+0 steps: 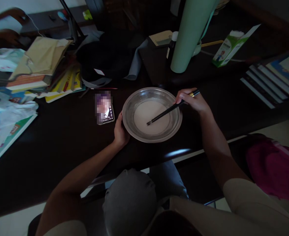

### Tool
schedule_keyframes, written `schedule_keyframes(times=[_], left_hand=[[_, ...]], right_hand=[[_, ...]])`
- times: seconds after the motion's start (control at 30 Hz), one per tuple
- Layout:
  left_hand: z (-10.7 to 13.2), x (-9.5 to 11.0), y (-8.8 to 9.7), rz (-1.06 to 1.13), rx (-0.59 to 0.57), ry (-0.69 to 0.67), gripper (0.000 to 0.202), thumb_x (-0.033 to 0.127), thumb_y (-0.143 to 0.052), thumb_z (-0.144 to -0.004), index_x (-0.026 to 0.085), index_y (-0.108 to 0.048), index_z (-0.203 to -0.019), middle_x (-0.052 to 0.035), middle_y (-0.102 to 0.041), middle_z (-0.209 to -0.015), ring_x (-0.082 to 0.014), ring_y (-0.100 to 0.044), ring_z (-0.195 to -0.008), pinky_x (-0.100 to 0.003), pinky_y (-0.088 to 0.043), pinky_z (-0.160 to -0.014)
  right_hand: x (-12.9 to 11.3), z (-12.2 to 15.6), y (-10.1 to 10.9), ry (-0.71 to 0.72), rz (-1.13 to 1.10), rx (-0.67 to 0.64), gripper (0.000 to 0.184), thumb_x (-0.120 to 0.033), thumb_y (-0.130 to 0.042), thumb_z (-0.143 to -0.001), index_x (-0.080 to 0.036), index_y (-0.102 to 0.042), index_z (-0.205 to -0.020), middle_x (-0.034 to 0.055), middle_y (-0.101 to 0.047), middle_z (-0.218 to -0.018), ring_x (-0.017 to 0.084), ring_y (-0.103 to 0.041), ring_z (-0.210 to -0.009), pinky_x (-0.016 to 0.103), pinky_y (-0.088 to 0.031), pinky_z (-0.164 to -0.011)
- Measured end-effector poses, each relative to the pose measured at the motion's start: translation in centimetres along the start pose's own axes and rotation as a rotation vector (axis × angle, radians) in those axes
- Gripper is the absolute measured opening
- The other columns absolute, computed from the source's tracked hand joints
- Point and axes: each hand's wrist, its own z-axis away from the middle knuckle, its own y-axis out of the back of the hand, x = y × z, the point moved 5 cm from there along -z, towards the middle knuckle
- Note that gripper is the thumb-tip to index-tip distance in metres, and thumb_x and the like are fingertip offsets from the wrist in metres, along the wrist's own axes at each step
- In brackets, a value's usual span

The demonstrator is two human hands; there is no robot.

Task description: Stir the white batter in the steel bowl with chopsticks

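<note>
A round metal bowl [152, 139] rests on the dark table near its front edge. Inside it lies a pale, milky liquid or batter [146, 113]. My left hand [121, 132] is closed on the bowl's left rim, its fingertips hidden beneath the side. Above the right rim, my right hand [190, 99] grips a pair of black chopsticks [165, 112] with gold bands. Their tips reach down to the pale mixture, left of its middle. Just left of the bowl, a lit phone [106, 109] lies on the table, part of its screen blurred out.
Books [39, 62] and papers are piled at the left. Behind the bowl are a dark bag [110, 55], a tall green flask [191, 36], a dark bottle [171, 49] and a green-white box [226, 50]. More books [269, 82] lie at right. Another person's hands [11, 26] show top left.
</note>
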Motion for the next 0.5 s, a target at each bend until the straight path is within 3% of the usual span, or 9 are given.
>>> schedule_keyframes(times=[0.2,0.4,0.5], left_hand=[[-0.1,-0.1,0.0,-0.01,-0.034,-0.009,0.029,0.045,-0.059,-0.091,0.024,-0.074,-0.104,-0.0017,-0.076,-0.119,-0.0254,-0.062,-0.128,-0.039,-0.046,-0.113],[-0.2,-0.1,0.1,-0.007,-0.022,-0.01,0.027,0.043,-0.058,-0.092,0.024,-0.075,-0.103,-0.0008,-0.077,-0.114,-0.0249,-0.065,-0.123,-0.038,-0.05,-0.109],[-0.3,-0.2,0.2,-0.005,-0.03,-0.013,0.027,0.043,-0.058,-0.092,0.025,-0.074,-0.105,-0.0013,-0.077,-0.114,-0.0248,-0.066,-0.122,-0.039,-0.05,-0.109]], right_hand=[[0.1,0.0,1.1,0.043,-0.012,0.147,0.042,-0.057,-0.068,-0.084,-0.023,-0.072,-0.061,0.0005,-0.067,-0.06,0.014,-0.065,-0.059,0.029,-0.048,-0.059],[-0.2,0.0,0.0,0.069,0.032,-0.012,0.039,-0.058,-0.068,-0.084,-0.023,-0.076,-0.067,0.0017,-0.073,-0.068,0.015,-0.069,-0.068,0.03,-0.052,-0.066],[-0.1,-0.1,0.5,0.067,0.006,0.082,0.039,-0.057,-0.069,-0.083,-0.023,-0.075,-0.065,0.001,-0.071,-0.065,0.014,-0.068,-0.065,0.029,-0.052,-0.065]])
